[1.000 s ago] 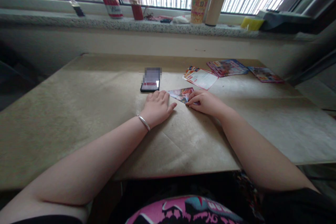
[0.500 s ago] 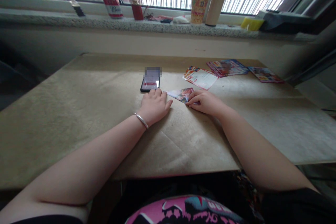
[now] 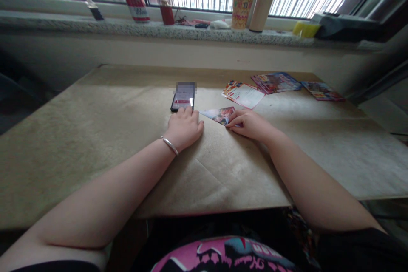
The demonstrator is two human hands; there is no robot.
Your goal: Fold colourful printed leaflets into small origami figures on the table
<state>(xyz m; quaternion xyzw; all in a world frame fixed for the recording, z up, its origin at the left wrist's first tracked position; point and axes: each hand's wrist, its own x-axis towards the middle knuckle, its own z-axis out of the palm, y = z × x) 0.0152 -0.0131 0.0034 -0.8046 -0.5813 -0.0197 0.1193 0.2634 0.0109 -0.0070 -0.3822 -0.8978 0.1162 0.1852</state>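
A colourful printed card (image 3: 219, 115) lies on the table, its right end pinched between the thumb and fingers of my right hand (image 3: 251, 124). My left hand (image 3: 185, 127) rests palm down left of the card, fingers stretched forward and holding nothing. Its fingertips reach the lower edge of a smartphone (image 3: 183, 97) with a lit screen; whether they touch the phone I cannot tell. Beyond the card lies a small fanned pile of white-backed cards (image 3: 247, 95).
At the table's (image 3: 95, 127) back right lie a spread stack of colourful cards (image 3: 277, 83) and another small pile (image 3: 321, 90). The stone windowsill (image 3: 191, 34) behind holds a red can (image 3: 136, 5), a patterned paper cup (image 3: 242, 7) and a yellow object (image 3: 306, 29).
My left hand has slid slightly left, away from the card, uncovering more of the card's left end. My right hand and the card look unmoved.
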